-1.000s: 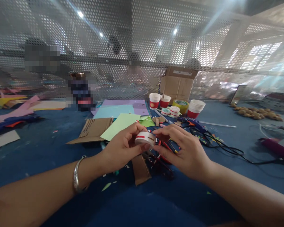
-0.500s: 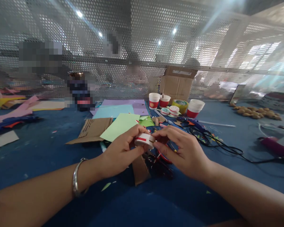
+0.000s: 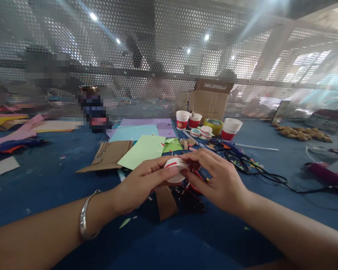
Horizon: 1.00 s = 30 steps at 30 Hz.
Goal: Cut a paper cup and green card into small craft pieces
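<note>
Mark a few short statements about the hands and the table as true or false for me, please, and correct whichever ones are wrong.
1. The left hand holds a round white piece with a red stripe. True.
2. The silver bracelet is on the right wrist. False: it is on the left wrist.
3. The stack of paper cups stands to the right of the yellow roll. True.
4. The right hand is far from the white piece. False: its fingertips are right at the piece's edge.
5. The brown lumps lie at the far left. False: they lie toward the right of the picture.
</note>
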### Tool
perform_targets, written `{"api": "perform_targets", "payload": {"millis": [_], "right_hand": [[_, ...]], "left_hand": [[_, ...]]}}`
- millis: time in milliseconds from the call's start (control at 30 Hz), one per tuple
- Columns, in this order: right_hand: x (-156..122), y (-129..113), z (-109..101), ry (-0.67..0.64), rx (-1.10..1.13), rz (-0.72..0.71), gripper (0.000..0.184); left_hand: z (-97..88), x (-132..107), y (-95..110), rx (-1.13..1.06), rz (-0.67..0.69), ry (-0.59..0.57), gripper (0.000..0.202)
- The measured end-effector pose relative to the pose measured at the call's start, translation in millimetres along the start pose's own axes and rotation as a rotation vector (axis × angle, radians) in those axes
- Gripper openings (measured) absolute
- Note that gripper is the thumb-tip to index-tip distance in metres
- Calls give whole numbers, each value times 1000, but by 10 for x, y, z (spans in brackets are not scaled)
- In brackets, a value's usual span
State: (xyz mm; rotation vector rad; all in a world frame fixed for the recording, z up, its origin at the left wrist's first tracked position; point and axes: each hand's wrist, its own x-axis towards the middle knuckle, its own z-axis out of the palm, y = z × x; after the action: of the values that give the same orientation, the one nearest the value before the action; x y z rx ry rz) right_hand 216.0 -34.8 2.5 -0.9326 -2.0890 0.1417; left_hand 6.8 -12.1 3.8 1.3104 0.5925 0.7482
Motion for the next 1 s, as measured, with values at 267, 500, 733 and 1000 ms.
{"api": "perform_targets", "payload": {"millis": [267, 500, 733, 1000], "right_hand": [[-4, 3, -15, 106, 12, -120, 17], [10, 16, -11, 102, -46, -153, 16], [1, 12, -28, 108, -64, -177, 13], [29, 87, -84, 57, -167, -188, 7]], "left_hand": [[-24, -1, 35, -174, -135, 0, 37], [6, 10, 30, -132, -134, -27, 29], [-123, 89, 59, -158, -113, 122, 27], [-268, 216, 72, -316, -33, 387, 29]]}}
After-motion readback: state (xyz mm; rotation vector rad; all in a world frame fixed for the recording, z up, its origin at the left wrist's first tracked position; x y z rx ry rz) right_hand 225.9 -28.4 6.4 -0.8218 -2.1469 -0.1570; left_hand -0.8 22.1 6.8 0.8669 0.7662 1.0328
